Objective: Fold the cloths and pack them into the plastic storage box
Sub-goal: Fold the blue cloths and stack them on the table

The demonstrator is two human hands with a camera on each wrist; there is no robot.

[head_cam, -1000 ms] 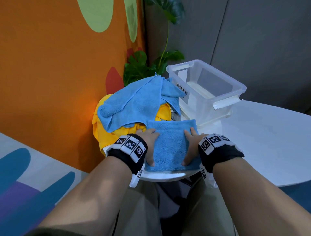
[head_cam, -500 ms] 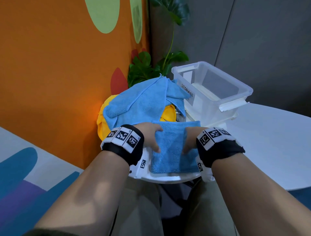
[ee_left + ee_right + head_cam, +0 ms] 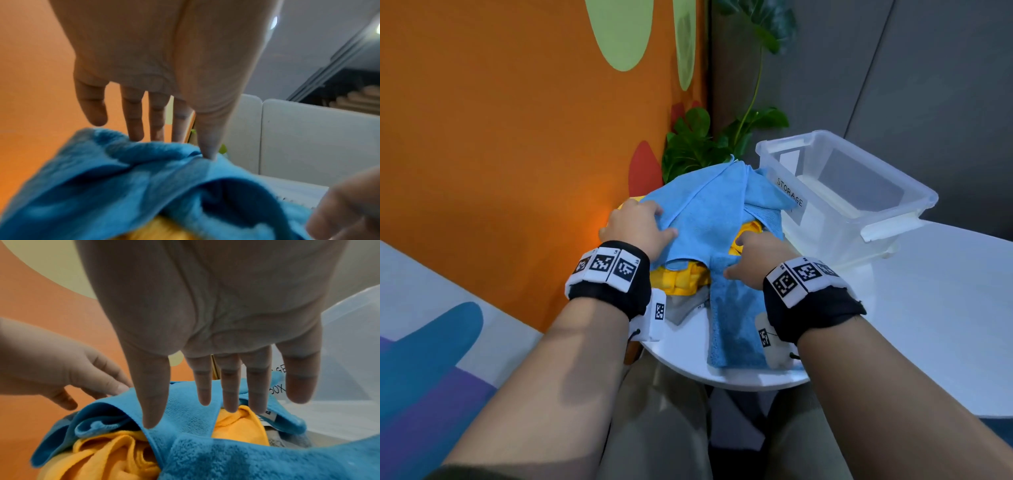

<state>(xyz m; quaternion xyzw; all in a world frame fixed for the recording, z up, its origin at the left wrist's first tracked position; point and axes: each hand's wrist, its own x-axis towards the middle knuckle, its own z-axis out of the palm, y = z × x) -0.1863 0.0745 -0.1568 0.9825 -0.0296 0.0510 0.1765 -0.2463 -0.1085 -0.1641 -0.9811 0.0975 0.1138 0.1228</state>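
Both hands are reaching over the heap of cloths at the left end of the white table [image 3: 945,308]. The left hand [image 3: 635,228] is lying on the light blue cloth [image 3: 709,212] that is draped over the top of the heap, fingers straight and spread, fingertips touching the fabric near its left edge; nothing is being gripped. The left wrist view is showing the same thing: the fingers [image 3: 133,120] are pointing down with their tips meeting the blue pile. The right hand [image 3: 760,260] is hovering palm down over the right side of the heap, fingers extended and loose, gripping nothing; in the right wrist view its thumb is touching the blue cloth's hem and the other fingertips are just above the yellow cloth [image 3: 98,456].

The yellow cloth is sitting bunched under the light blue one, peeking out at the front of the heap. A folded blue cloth [image 3: 736,329] is lying flat at the near edge of the table, just in front of the heap and partly under the right wrist. A grey cloth [image 3: 685,308] is showing beside it, under the yellow.

The clear plastic storage box [image 3: 852,205] is standing open, no lid on it, at the far edge of the table, touching the right side of the heap, its "STORAGE" label facing the cloths. No cloth is showing inside it; only a pale floor is visible through its walls.
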